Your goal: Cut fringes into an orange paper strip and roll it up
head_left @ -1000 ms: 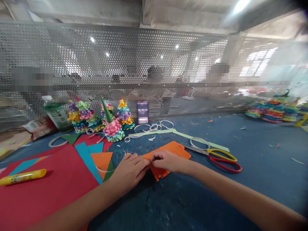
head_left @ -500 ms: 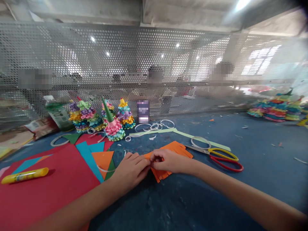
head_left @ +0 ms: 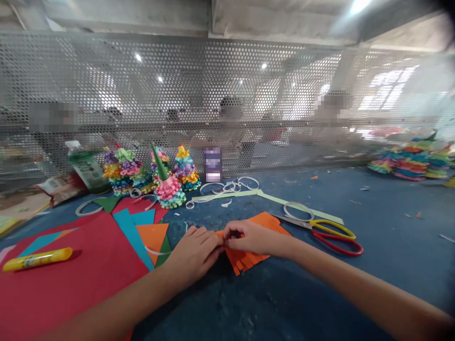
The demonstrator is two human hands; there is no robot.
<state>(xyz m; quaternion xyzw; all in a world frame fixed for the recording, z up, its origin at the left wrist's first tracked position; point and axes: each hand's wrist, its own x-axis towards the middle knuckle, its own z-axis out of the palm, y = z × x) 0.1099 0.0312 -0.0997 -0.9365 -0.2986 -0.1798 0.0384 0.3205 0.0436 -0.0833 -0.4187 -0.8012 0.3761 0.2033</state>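
A sheet of orange paper (head_left: 249, 255), cut into fringe strips along its near edge, lies on the blue table under my hands. My left hand (head_left: 197, 251) pinches its left end, fingers bent together. Thumb and fingers of my right hand (head_left: 249, 237) are closed on the same end, touching the left fingertips; the exact pinch point is hidden between them. To the right of the orange paper lie scissors (head_left: 320, 229) with one yellow and one red handle loop, their blades pointing toward the paper.
Red sheets (head_left: 88, 274), blue strips (head_left: 133, 237) and a yellow glue stick (head_left: 37, 259) lie at left. Behind stand several fringed paper cones (head_left: 168, 189), a green bottle (head_left: 85, 166) and a purple box (head_left: 212, 165). White paper curls (head_left: 227, 187) lie before a perforated metal screen (head_left: 284, 109).
The orange paper has shifted slightly right and its fringed edge has swung a little toward me. Both hands keep their pinch with almost no movement.
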